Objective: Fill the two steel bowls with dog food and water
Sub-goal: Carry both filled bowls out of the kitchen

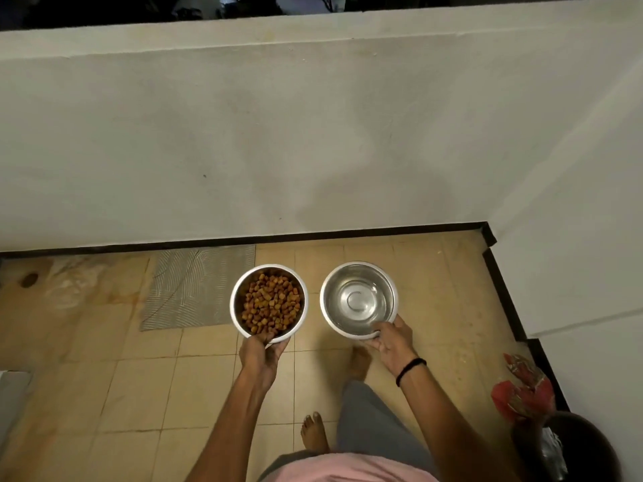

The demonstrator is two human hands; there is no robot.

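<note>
Your left hand (262, 353) grips the dog-food bowl (232, 307) by its near rim, your right hand (391, 342) the water bowl (322, 297); lower both level toward the floor (139, 394) by its far edge.

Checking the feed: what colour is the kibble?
Orange-brown kibble; the head view shows it.

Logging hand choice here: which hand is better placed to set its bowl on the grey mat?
Probably left. The left hand grips the food bowl right beside the grey mat; the right hand holds the water bowl farther from it.
</note>
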